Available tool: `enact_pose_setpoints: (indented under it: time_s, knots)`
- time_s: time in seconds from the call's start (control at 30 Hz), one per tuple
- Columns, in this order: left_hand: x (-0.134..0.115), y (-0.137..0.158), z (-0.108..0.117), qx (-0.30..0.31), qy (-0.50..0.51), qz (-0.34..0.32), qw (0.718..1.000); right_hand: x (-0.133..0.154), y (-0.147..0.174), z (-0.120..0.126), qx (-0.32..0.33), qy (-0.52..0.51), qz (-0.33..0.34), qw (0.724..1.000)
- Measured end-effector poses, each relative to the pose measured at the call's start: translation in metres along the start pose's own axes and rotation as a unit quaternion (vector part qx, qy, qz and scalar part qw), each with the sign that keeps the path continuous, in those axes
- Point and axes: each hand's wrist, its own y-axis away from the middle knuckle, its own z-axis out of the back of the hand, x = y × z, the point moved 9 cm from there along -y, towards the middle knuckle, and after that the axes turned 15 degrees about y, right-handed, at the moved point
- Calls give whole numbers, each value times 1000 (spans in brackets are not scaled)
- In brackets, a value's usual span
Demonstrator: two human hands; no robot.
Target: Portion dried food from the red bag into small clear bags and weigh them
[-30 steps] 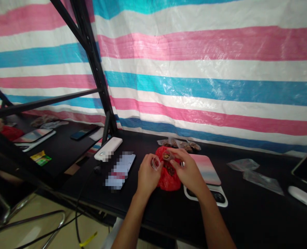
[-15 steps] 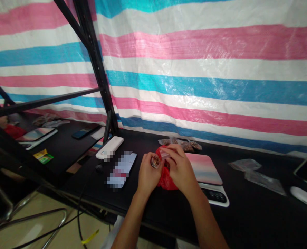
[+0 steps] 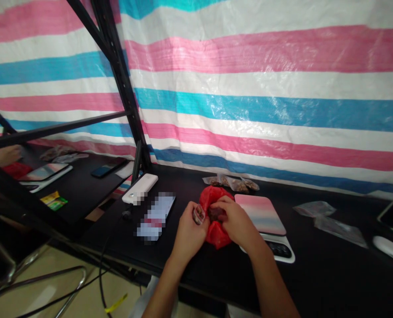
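Note:
My left hand (image 3: 188, 232) is closed around a small clear zip bag (image 3: 199, 215) with some brown bits in it. Just to its right lies a red plastic bag (image 3: 219, 237), its mouth open on dark brown contents (image 3: 215, 214) too small to identify. My right hand (image 3: 238, 223) reaches into that mouth, fingers bent together at the contents; what they pinch is hidden. A kitchen scale (image 3: 259, 214) with a pink and blue-grey top sits right beside the red bag, partly behind my right forearm.
Filled clear bags (image 3: 236, 183) lie behind the scale. Flat clear bags (image 3: 340, 229) rest to the right. A phone (image 3: 158, 216) and a white power bank (image 3: 141, 187) lie left, near a black metal post (image 3: 116, 75). At the neighbouring table, another person's hand (image 3: 5, 154) shows.
My right hand has moved down from the mouth of the small zip bag into the red bag. My left hand has lowered slightly, still holding the zip bag. The red bag's opening shows more now.

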Motion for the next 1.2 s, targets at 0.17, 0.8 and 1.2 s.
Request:
enact_pose_setpoints:
  time_s: [0.17,0.8,1.2]
  knots:
    - [0,-4,5,-10,71,32,997,-10,-1,2,-29,-43,-32,998]
    - [-18,0,10,-67,-68,-83,992,27,-4,25,-113,-158,52,980]
    - [-37,7,17,-106,-61,-150,981,-9,1,28,-99,-107,5,989]
